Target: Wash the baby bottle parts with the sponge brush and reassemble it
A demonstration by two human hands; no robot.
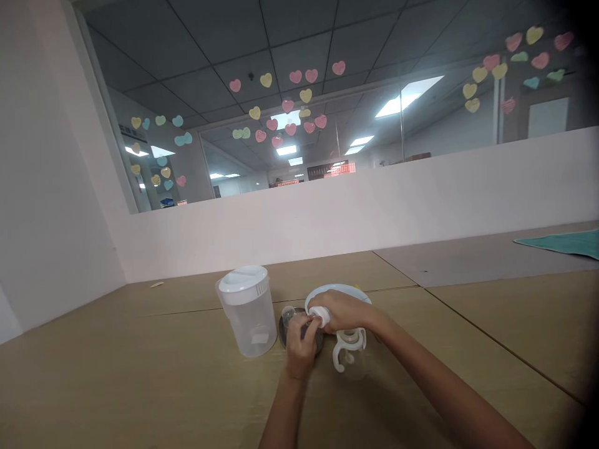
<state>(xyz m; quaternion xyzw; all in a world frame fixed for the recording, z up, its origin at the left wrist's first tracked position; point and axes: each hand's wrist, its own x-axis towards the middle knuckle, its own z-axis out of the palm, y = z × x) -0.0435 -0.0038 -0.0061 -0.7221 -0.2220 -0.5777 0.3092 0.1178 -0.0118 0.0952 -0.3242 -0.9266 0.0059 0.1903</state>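
My right hand (pixel 344 310) is curled around a small white cap-like part (pixel 320 315), held above a clear baby bottle with white handles (pixel 349 355) that stands on the table. My left hand (pixel 302 340) is pinched against the same white part from the left, over a dark round lid or dish (pixel 283 329). A pale blue bowl (pixel 339 290) lies just behind my hands. A translucent plastic pitcher with a white lid (pixel 248 310) stands upright to the left of my left hand.
The wooden table (pixel 140 374) runs up to a low white partition wall (pixel 374 212) at the back. A teal cloth (pixel 568 242) lies on the far right. A small wooden stick (pixel 156 285) rests near the back left corner.
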